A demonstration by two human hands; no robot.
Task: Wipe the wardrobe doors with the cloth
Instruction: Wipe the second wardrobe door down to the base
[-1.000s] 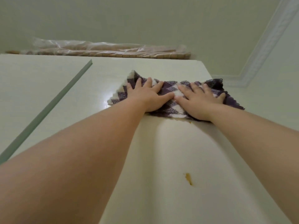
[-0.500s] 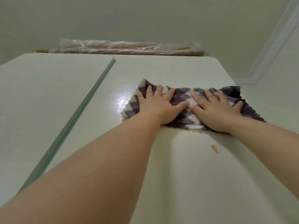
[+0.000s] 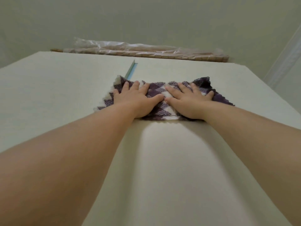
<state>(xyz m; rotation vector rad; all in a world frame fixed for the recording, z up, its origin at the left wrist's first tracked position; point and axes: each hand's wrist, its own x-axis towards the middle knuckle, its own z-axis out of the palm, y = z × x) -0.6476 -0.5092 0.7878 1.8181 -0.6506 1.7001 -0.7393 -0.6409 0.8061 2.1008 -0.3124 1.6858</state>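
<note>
A purple-and-white checked cloth (image 3: 157,91) lies spread flat against the cream wardrobe door (image 3: 171,160), high up near its top edge. My left hand (image 3: 136,99) presses on the cloth's left half with straight, spread fingers. My right hand (image 3: 189,101) presses flat on its right half in the same way. The two thumbs nearly meet at the cloth's middle. A pale green seam (image 3: 131,70) between the two doors runs down to the cloth's upper left corner, and the cloth hides the rest of it.
A second cream door (image 3: 53,92) fills the left side. On top of the wardrobe lie long rolls wrapped in clear plastic (image 3: 138,51). The ceiling (image 3: 146,18) is above, and a side wall with white moulding (image 3: 288,62) stands at the right.
Both hands slid the cloth leftward and up, so its left corner now covers the seam. The small brown spot on the door seen earlier is out of sight.
</note>
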